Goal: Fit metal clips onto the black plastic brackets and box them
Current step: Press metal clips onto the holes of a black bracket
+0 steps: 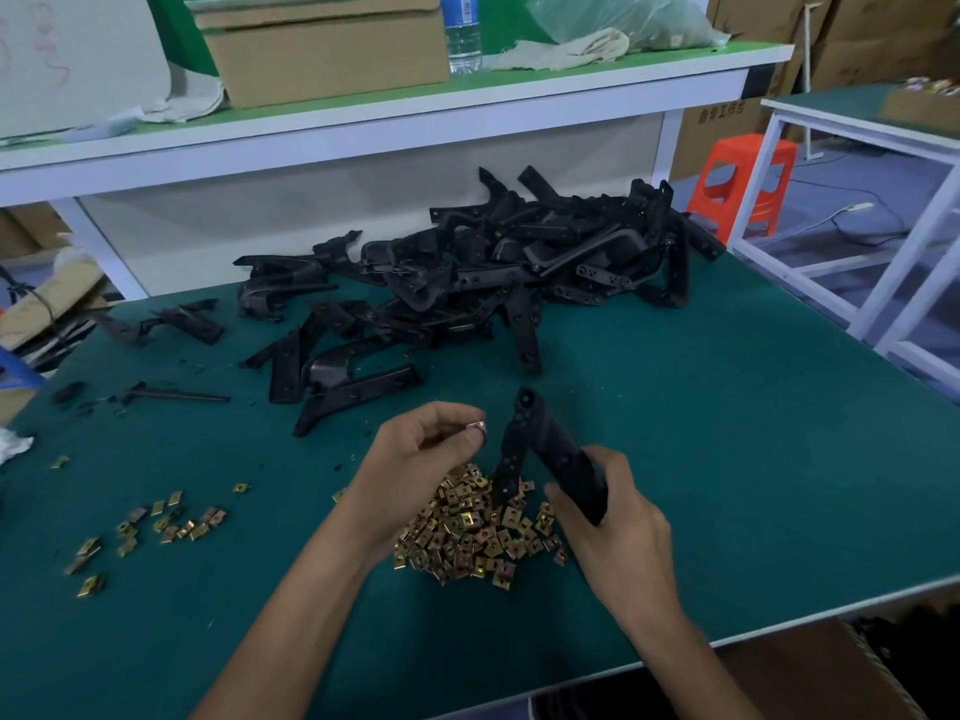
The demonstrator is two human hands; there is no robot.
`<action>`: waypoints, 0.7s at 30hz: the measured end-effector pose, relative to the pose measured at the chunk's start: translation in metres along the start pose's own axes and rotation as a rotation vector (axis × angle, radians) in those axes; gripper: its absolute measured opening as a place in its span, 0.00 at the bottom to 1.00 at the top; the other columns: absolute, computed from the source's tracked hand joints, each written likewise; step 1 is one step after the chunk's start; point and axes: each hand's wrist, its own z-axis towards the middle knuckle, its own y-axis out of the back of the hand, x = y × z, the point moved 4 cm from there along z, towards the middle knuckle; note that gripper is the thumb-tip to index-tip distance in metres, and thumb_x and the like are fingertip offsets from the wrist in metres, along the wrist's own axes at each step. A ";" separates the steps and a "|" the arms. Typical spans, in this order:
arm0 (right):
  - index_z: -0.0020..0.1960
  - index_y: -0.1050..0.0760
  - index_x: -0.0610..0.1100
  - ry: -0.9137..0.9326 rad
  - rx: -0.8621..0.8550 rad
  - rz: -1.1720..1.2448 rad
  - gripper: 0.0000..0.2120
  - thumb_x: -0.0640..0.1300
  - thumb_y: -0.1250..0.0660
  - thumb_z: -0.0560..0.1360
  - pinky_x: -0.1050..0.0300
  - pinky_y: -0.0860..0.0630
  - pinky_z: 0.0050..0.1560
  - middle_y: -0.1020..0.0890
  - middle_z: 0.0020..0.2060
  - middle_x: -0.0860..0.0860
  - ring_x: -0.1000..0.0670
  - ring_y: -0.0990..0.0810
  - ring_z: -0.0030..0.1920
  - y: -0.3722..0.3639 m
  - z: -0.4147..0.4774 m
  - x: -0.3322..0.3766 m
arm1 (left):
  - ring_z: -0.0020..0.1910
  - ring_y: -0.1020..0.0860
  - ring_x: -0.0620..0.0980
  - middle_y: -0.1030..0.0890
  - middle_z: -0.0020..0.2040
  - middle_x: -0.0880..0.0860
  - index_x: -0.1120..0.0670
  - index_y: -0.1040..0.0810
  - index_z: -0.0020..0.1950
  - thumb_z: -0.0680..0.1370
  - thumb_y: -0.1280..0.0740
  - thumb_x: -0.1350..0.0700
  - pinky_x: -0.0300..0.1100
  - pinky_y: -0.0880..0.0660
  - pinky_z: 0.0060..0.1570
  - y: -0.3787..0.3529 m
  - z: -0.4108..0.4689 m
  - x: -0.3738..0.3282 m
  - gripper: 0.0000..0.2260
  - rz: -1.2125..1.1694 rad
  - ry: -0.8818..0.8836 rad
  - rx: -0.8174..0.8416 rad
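Black plastic bracket (550,454): 1 piece, gripped in my right hand (618,522), fingers curled round its lower end. Its upper end, with a round hole, tilts up and away from me above the clip heap.

Metal clip (478,427): 1 piece, pinched between thumb and fingertips of my left hand (415,459), just beside the bracket's upper end and apart from it.

Clip heap (478,527): brass-coloured, on the green table mat (727,459), beneath both my hands.

Loose clips (156,527): scattered on the mat to my left, well apart from the heap.

Bracket pile (493,267): tangled, at the far middle of the table.

Shelf behind: 1 cardboard box (322,49), with 1 water bottle (464,33) just beside it.

Floor, right: 1 orange stool (748,184).
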 end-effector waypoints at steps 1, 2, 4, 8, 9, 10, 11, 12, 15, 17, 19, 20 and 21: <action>0.59 0.34 0.64 -0.005 -0.001 -0.003 0.19 0.56 0.27 0.75 0.53 0.25 0.37 0.23 0.38 0.68 0.58 0.22 0.36 -0.001 0.000 0.000 | 0.47 0.19 0.45 0.15 0.47 0.51 0.46 0.14 0.51 0.79 0.29 0.59 0.42 0.20 0.52 -0.001 -0.001 -0.001 0.08 -0.009 0.003 0.007; 0.61 0.34 0.64 -0.009 -0.006 -0.005 0.20 0.56 0.27 0.75 0.54 0.24 0.38 0.23 0.38 0.69 0.57 0.22 0.36 0.000 0.000 -0.001 | 0.46 0.19 0.46 0.15 0.48 0.54 0.46 0.14 0.50 0.79 0.29 0.59 0.42 0.20 0.51 -0.001 -0.003 -0.001 0.08 -0.017 0.007 0.011; 0.65 0.36 0.66 -0.015 -0.014 -0.005 0.24 0.57 0.28 0.75 0.54 0.24 0.39 0.23 0.40 0.71 0.57 0.22 0.38 0.000 0.000 -0.001 | 0.45 0.19 0.47 0.15 0.48 0.57 0.47 0.14 0.50 0.80 0.30 0.60 0.41 0.20 0.51 -0.002 -0.005 -0.002 0.08 -0.044 0.017 0.022; 0.72 0.38 0.67 -0.023 0.001 0.013 0.28 0.58 0.30 0.76 0.54 0.21 0.45 0.20 0.47 0.65 0.57 0.19 0.46 0.001 0.001 -0.001 | 0.42 0.20 0.47 0.16 0.42 0.52 0.49 0.13 0.53 0.80 0.30 0.60 0.39 0.21 0.48 -0.005 -0.011 -0.002 0.09 -0.052 0.026 0.028; 0.73 0.38 0.67 -0.022 0.002 0.012 0.29 0.57 0.30 0.76 0.54 0.21 0.46 0.20 0.49 0.65 0.57 0.19 0.47 0.001 0.001 -0.001 | 0.42 0.20 0.47 0.16 0.42 0.52 0.49 0.13 0.53 0.79 0.30 0.60 0.41 0.21 0.49 -0.006 -0.012 -0.002 0.08 -0.037 0.027 0.025; 0.73 0.38 0.66 -0.021 0.003 0.009 0.29 0.57 0.30 0.77 0.54 0.21 0.47 0.20 0.50 0.65 0.58 0.19 0.48 0.002 0.001 0.000 | 0.42 0.20 0.47 0.15 0.42 0.51 0.49 0.13 0.52 0.79 0.29 0.60 0.43 0.20 0.50 -0.007 -0.012 -0.001 0.08 -0.024 0.028 0.024; 0.74 0.38 0.66 -0.019 0.005 0.006 0.29 0.57 0.30 0.77 0.54 0.21 0.47 0.19 0.50 0.64 0.57 0.19 0.48 0.002 0.000 0.001 | 0.42 0.19 0.47 0.15 0.42 0.51 0.50 0.13 0.52 0.79 0.29 0.60 0.43 0.20 0.49 -0.008 -0.013 -0.001 0.07 -0.019 0.031 0.023; 0.74 0.37 0.65 -0.017 0.007 0.003 0.30 0.57 0.30 0.77 0.54 0.21 0.47 0.18 0.51 0.63 0.57 0.19 0.49 0.002 0.000 0.002 | 0.42 0.19 0.47 0.14 0.42 0.52 0.50 0.13 0.52 0.79 0.29 0.60 0.43 0.20 0.49 -0.009 -0.013 0.000 0.07 -0.022 0.038 0.023; 0.76 0.35 0.63 0.006 0.009 -0.015 0.30 0.55 0.29 0.77 0.54 0.20 0.45 0.16 0.50 0.60 0.56 0.18 0.46 0.002 0.001 0.004 | 0.43 0.18 0.46 0.14 0.44 0.52 0.51 0.13 0.53 0.79 0.29 0.60 0.39 0.21 0.46 -0.012 -0.014 0.001 0.07 -0.032 0.055 0.018; 0.76 0.34 0.61 0.014 0.008 -0.022 0.31 0.54 0.28 0.76 0.54 0.21 0.43 0.17 0.47 0.59 0.56 0.18 0.44 0.002 0.000 0.005 | 0.43 0.18 0.45 0.13 0.46 0.52 0.51 0.13 0.53 0.79 0.29 0.60 0.38 0.22 0.45 -0.012 -0.014 0.001 0.07 -0.033 0.048 0.018; 0.76 0.34 0.60 0.025 0.004 -0.024 0.31 0.53 0.27 0.76 0.53 0.20 0.42 0.17 0.47 0.58 0.55 0.18 0.43 0.002 0.000 0.006 | 0.43 0.18 0.45 0.13 0.46 0.52 0.51 0.13 0.52 0.79 0.29 0.60 0.38 0.22 0.45 -0.012 -0.013 0.000 0.07 -0.052 0.041 0.010; 0.77 0.34 0.60 0.034 0.003 -0.027 0.32 0.53 0.27 0.76 0.53 0.20 0.42 0.16 0.47 0.57 0.54 0.18 0.43 0.002 0.000 0.007 | 0.43 0.18 0.46 0.13 0.45 0.52 0.51 0.13 0.52 0.79 0.29 0.60 0.38 0.21 0.45 -0.012 -0.013 -0.001 0.07 -0.060 0.039 0.005; 0.77 0.34 0.59 0.045 0.003 -0.030 0.32 0.52 0.26 0.76 0.52 0.20 0.43 0.16 0.48 0.57 0.54 0.17 0.44 0.002 -0.001 0.008 | 0.44 0.17 0.46 0.13 0.45 0.52 0.51 0.13 0.52 0.79 0.29 0.60 0.38 0.20 0.46 -0.012 -0.013 -0.002 0.07 -0.058 0.037 0.002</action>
